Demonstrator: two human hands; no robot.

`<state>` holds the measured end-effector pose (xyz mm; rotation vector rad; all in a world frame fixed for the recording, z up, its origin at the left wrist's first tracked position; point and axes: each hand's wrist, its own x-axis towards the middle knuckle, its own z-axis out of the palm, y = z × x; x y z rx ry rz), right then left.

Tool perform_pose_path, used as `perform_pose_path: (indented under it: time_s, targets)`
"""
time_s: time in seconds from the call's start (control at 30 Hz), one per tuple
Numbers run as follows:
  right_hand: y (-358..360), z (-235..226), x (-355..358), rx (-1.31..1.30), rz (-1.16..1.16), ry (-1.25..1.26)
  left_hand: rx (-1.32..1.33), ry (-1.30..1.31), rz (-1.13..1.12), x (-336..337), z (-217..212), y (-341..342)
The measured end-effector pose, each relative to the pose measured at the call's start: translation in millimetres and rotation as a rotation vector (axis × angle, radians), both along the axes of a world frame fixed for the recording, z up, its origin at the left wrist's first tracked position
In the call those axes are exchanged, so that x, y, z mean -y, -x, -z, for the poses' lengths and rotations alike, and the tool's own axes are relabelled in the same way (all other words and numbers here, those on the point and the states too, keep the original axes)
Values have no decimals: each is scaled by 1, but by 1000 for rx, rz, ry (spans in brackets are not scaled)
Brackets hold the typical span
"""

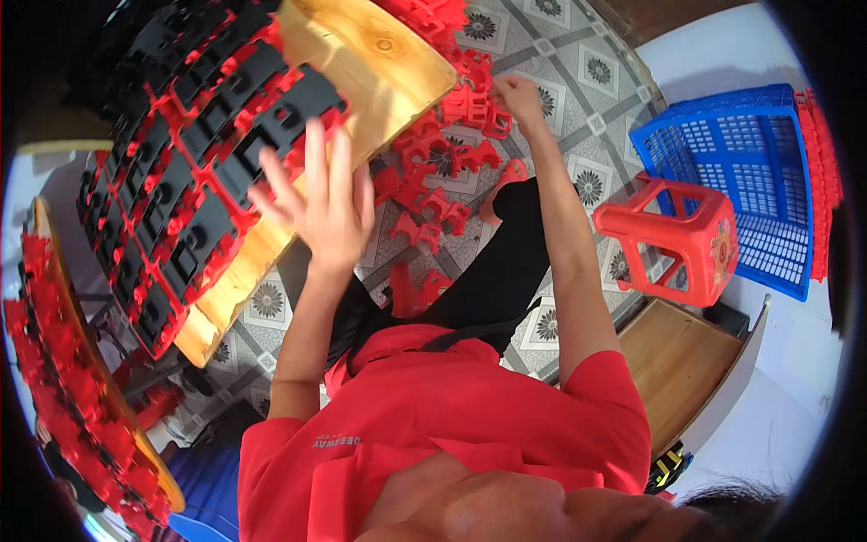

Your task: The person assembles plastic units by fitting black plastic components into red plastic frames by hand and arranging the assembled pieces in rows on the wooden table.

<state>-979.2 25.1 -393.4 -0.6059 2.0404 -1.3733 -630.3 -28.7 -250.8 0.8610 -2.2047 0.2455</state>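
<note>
Over the near edge of a wooden table (411, 72), my left hand (327, 212) is open with its fingers spread, beside a black plate-like part (280, 126) seated on red plastic. Rows of such black-and-red plastic pieces (176, 194) cover the left of the table. My right hand (521, 98) reaches out beyond my knee, its fingers curled in at the edge of a heap of red plastic parts (465, 99). Whatever those fingers hold, if anything, is hidden. More loose red parts (442, 208) lie on the floor between the table and my leg.
A red plastic stool (713, 239) stands to my right, in front of a blue perforated crate (777, 172) on its side. Behind the crate are stacked red parts (817, 181). At the far left, a second board (149, 443) carries red parts. The floor (591, 181) is patterned tile.
</note>
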Motion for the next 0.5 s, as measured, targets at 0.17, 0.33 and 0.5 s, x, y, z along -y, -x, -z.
perform_pose_path:
  time_s: [0.17, 0.33, 0.5]
  targets:
    - [50, 122, 26, -479, -339, -451, -86, -232, 777, -39, 42, 7]
    - [-11, 230, 69, -459, -388, -446, 214, -718, 881, -17, 127, 14]
    - [-74, 243, 115, -404, -368, -567, 427, -1035, 540, 7, 175, 21]
